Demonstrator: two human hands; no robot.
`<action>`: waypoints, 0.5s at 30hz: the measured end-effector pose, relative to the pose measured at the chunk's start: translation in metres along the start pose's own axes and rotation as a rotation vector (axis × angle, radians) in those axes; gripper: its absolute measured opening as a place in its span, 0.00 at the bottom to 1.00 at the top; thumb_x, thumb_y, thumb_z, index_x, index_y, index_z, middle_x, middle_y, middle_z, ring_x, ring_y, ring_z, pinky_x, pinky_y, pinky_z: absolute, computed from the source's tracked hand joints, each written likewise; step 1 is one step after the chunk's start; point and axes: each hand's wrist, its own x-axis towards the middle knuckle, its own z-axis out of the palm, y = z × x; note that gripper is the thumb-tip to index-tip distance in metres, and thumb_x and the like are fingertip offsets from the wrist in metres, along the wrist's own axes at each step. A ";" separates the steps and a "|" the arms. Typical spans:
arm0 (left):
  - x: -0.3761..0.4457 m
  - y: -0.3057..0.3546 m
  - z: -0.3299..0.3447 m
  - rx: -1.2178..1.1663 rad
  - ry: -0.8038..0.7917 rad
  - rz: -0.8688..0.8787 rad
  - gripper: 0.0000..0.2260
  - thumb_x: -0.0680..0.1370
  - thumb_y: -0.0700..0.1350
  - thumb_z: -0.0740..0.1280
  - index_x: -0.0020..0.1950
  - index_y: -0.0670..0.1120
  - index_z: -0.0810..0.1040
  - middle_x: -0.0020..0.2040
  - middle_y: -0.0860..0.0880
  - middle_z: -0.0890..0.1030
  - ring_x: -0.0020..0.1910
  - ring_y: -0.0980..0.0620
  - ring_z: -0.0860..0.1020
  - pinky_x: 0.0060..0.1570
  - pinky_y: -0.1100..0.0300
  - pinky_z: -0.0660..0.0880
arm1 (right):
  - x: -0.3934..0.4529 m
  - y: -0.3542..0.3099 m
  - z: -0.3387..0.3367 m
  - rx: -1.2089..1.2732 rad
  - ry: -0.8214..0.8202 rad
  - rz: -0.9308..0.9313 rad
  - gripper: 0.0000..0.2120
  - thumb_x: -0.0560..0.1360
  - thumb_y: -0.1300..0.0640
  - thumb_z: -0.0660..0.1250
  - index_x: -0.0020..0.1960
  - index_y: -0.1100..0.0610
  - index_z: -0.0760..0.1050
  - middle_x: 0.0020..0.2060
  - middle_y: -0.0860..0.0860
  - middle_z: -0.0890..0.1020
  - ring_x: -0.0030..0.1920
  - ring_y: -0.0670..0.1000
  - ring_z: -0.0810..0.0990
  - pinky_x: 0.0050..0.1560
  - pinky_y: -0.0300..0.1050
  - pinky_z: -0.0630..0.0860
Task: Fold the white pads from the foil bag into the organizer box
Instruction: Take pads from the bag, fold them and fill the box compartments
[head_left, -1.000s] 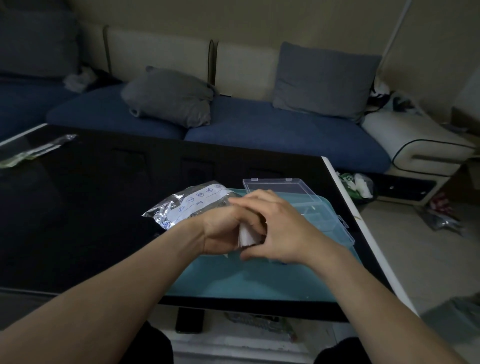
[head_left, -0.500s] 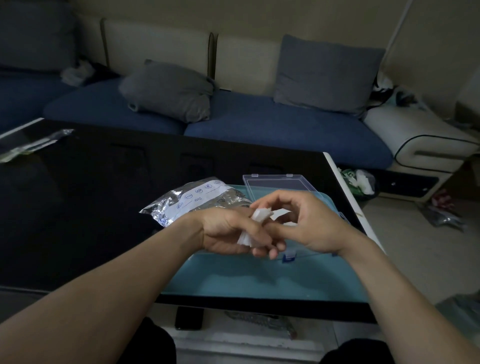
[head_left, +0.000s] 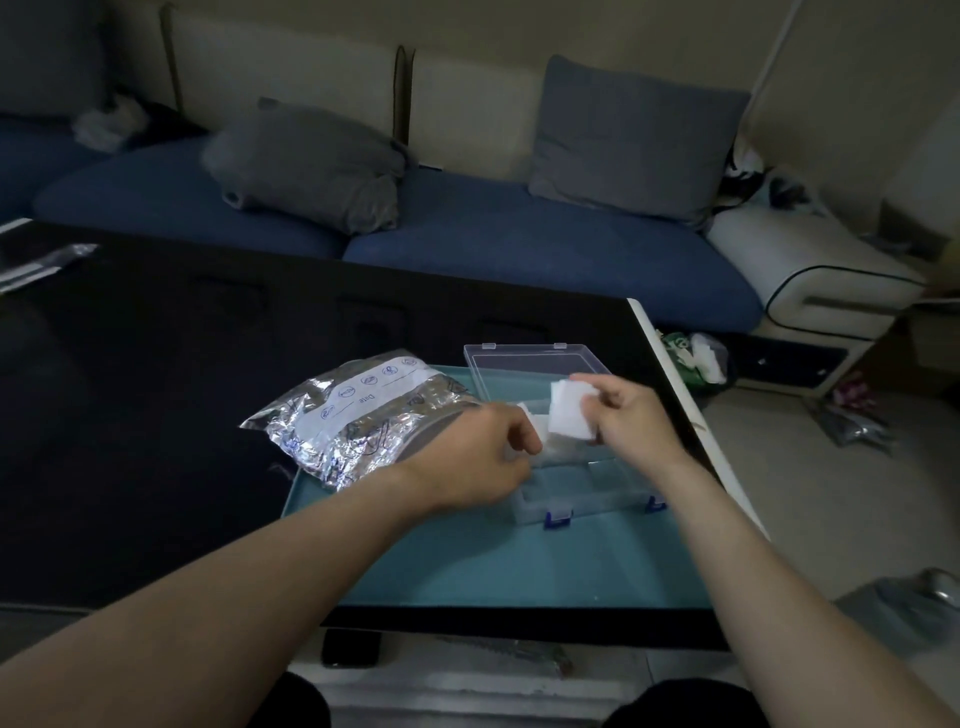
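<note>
A white pad (head_left: 570, 413) is pinched in the right hand (head_left: 626, 418) above the open organizer box (head_left: 582, 483). The left hand (head_left: 480, 457), fingers curled with its grip unclear, hides the box's left side, and the foil bag (head_left: 358, 415) is seen just beside it on the teal mat (head_left: 467, 561).

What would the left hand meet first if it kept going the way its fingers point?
Probably the white pads lying in the open organizer box. The left hand points right and slightly away, fingertips just short of them; depth is hard to judge.

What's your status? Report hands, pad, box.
Right hand pinching white pad above open organizer box. Left hand curled at box edge, hold unclear. Foil bag left, clear of box.
</note>
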 end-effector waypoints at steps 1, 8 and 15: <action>0.002 -0.001 0.003 0.051 -0.008 0.023 0.10 0.76 0.40 0.67 0.56 0.46 0.79 0.48 0.54 0.75 0.39 0.61 0.74 0.42 0.75 0.67 | 0.004 0.002 0.004 -0.133 0.017 -0.010 0.16 0.81 0.62 0.63 0.65 0.50 0.78 0.52 0.51 0.83 0.45 0.49 0.81 0.43 0.38 0.76; 0.009 -0.011 0.016 0.276 -0.136 0.012 0.18 0.76 0.44 0.64 0.65 0.41 0.73 0.62 0.44 0.73 0.59 0.44 0.76 0.61 0.51 0.72 | 0.023 -0.007 0.027 -0.427 0.024 0.133 0.14 0.80 0.60 0.65 0.65 0.57 0.72 0.58 0.55 0.81 0.59 0.55 0.79 0.60 0.45 0.72; 0.011 -0.012 0.020 0.257 -0.148 0.011 0.18 0.80 0.49 0.62 0.65 0.40 0.72 0.63 0.44 0.72 0.60 0.46 0.74 0.63 0.57 0.67 | 0.027 -0.003 0.034 -0.410 0.066 0.135 0.07 0.75 0.60 0.69 0.44 0.52 0.73 0.44 0.51 0.81 0.50 0.53 0.81 0.47 0.41 0.70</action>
